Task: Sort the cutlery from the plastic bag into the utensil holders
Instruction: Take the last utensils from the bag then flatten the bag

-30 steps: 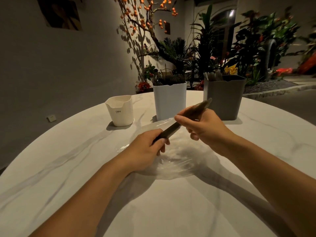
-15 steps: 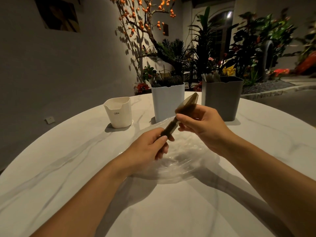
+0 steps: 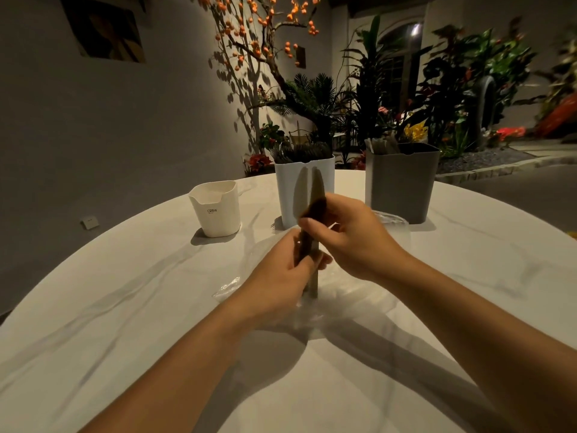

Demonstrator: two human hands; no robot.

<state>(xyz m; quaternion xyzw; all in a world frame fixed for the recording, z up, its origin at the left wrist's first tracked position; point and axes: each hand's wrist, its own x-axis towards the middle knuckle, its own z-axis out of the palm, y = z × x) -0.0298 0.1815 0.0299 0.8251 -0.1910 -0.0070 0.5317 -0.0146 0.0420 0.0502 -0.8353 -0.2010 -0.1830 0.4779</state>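
A small bunch of translucent plastic cutlery (image 3: 309, 195) stands upright over the middle of the table. My left hand (image 3: 281, 276) grips its handles low down. My right hand (image 3: 346, 235) pinches the bunch higher up, just under the blades. A clear plastic bag (image 3: 352, 295) lies flat on the white marble table (image 3: 125, 307) beneath both hands. Three holders stand behind: a small cream holder (image 3: 217, 210) at the left, a tall white holder (image 3: 324, 189) with dark cutlery in it, and a grey holder (image 3: 402, 182) with pale cutlery in it.
The round table ends just behind the holders. Beyond it are potted plants (image 3: 315, 101) and a branch with orange berries (image 3: 256, 32). A grey wall runs along the left side.
The cutlery bunch has swung from a slant pointing up-right into an upright stand. Both hands stayed on it, and the right hand shifted left toward the white holder.
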